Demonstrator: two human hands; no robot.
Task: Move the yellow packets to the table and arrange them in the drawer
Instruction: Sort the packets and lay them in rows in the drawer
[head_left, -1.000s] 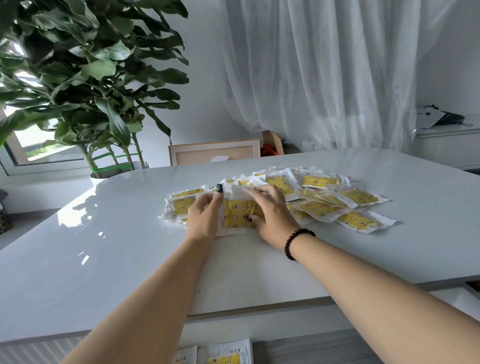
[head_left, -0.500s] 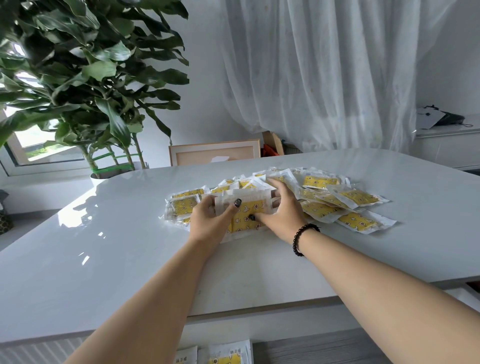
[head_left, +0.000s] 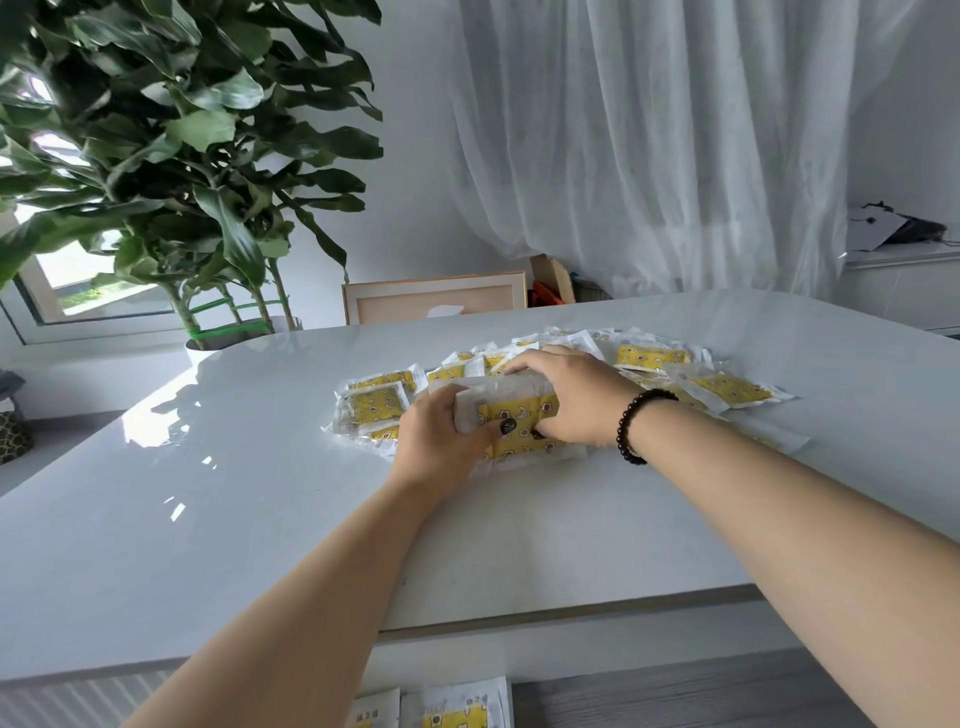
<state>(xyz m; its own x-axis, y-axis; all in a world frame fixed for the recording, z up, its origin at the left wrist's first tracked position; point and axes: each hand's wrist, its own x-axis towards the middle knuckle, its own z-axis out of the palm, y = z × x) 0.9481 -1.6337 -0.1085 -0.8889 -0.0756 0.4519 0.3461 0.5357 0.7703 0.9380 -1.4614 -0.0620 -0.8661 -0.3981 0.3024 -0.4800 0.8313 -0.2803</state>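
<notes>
Now both hands clasp a gathered stack of yellow-printed, clear-edged plastic packets (head_left: 511, 415) from either side on the glossy white oval table (head_left: 218, 519). The left hand (head_left: 441, 441) curls round the stack's left end, its dark-nailed thumb lying across the yellow front. The right hand (head_left: 574, 397), with a dark beaded bracelet (head_left: 636, 423) at the wrist, folds its fingers over the top and right end, its thumb also on the front. The stack stands on edge, lower edge touching the table.

A second ago the hands lay flat on the packets, pressing them against the tabletop; half a second ago they had begun to draw them together. Since then the bundle has been squared up and tipped upright, and the right hand has shifted toward the right of the pile.

Loose yellow packets (head_left: 727, 387) remain spread over the table to the right and behind the hands, and a few more (head_left: 371, 408) lie just left of the left hand, unchanged. Below the table's near edge, further packets (head_left: 452, 709) show at the bottom of the view, though what holds them cannot be made out. A large leafy green potted plant (head_left: 156, 156) stands beyond the table's far left, and a sheer white curtain (head_left: 649, 145) hangs behind.
</notes>
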